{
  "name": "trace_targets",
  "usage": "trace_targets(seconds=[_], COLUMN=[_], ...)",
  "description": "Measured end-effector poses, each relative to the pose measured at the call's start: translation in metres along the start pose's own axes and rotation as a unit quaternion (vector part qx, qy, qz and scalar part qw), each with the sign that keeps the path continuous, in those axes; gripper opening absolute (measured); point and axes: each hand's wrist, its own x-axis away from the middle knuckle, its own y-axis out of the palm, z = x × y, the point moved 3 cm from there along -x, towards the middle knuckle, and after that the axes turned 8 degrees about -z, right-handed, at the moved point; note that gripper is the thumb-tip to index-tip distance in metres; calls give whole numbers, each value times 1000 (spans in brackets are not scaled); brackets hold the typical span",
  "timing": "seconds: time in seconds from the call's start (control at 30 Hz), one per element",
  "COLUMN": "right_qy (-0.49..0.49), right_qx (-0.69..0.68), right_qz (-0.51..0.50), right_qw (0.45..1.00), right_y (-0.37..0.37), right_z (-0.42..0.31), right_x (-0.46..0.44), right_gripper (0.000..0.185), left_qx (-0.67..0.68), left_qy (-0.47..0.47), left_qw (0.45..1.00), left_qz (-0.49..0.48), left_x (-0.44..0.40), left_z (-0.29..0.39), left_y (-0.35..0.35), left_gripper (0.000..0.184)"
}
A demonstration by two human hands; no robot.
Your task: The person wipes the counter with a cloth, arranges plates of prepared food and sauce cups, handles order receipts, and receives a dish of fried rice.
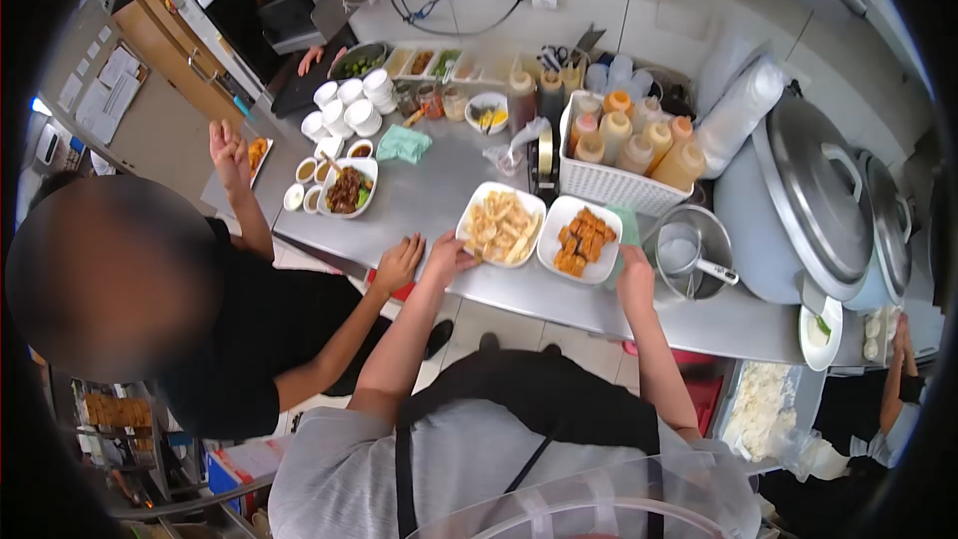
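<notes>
Two square white bowls sit side by side at the counter's front edge. The left bowl (466, 213) contains pale sliced food. Pieces of browned, orange-coloured food fill the right bowl (548, 242). My left hand (448, 259) grips the left bowl by its near left side, thumb and fingers at the rim. At the right bowl's right side, my right hand (635, 273) is closed on the rim, its fingertips partly hidden. Behind that hand lies a green cloth (627, 223).
A co-worker's hand (401, 262) rests on the counter edge beside my left hand. A metal pot (720, 230) with a handled strainer stands right of my right hand. Behind the bowls are a tape dispenser (545, 165) and a white basket (619, 188) of sauce bottles.
</notes>
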Motion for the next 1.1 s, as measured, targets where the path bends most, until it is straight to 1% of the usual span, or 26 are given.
trace_targets(seconds=[0.03,0.07,0.1,0.17,0.23,0.3,0.37,0.4,0.47,0.5,0.53,0.57,0.6,0.63,0.67,0.7,0.77,0.8,0.87,0.9,0.97,1.0,1.03,1.1], right_qy=[1,-11,-3,38,19,21,46,46,46,42,-16,-73,-76,-142,-207,-210,-270,-272,-235,-240,-263,-279,-293,-310], right_qx=[45,45,27,-107,48,107,133,133,164,164,142,117,117,85,53,54,18,18,-65,-100,-155,-176,-184,-178], right_qz=[46,41,49,-66,21,14,-40,-39,-145,-142,-147,-153,-153,-203,-252,-253,-297,-297,-411,-375,-291,-244,-209,-156], right_qw=[998,998,998,991,998,994,989,989,975,975,979,979,978,965,944,943,916,915,878,890,907,912,914,921], right_y=[-1,10,28,7,35,33,24,14,2,1,3,7,13,20,25,30,40,42,51,59,62,57,57,60], right_z=[6,16,34,12,40,34,26,18,2,2,2,1,3,1,-2,-5,-36,-54,-97,-115,-156,-179,-198,-233], right_x=[-8,-16,-24,-29,-10,13,33,44,60,68,80,91,97,101,103,101,88,75,45,30,-6,-28,-51,-94], right_gripper=[27,36,39,38,34,31,29,29,32,32,31,30,30,33,38,38,42,42,42,38,36,37,35,35], left_qx=[9,17,24,27,35,22,12,12,11,10,9,10,20,31,46,47,-5,-3,-108,-108,-148,-150,-180,-211], left_qy=[-7,-8,-9,-14,-6,-11,-13,-7,3,-17,-36,-34,-35,-37,-58,-57,-51,-50,56,58,237,239,315,390], left_qw=[1000,999,999,999,998,999,999,999,999,999,999,999,998,998,996,996,999,999,991,991,952,951,919,876], left_qz=[-21,-29,-38,-42,-56,-45,-45,-42,-37,-36,-33,-31,-39,-47,-52,-51,-15,-14,57,57,125,125,158,192], left_x=[-3,-4,-5,-8,-10,-5,-8,-10,-10,-9,-8,-8,-9,-9,-10,-9,-1,-1,1,5,25,42,70,105], left_z=[0,1,1,1,4,9,7,5,6,8,8,8,6,4,3,2,7,8,17,22,49,66,95,126], left_y=[-2,-3,-4,-6,-6,-2,-5,-6,-9,-8,-7,-9,-10,-11,-14,-18,-20,-24,-41,-47,-54,-47,-37,-26], left_gripper=[29,28,27,25,25,26,26,27,28,29,29,29,30,30,33,33,35,35,31,31,24,24,22,21])
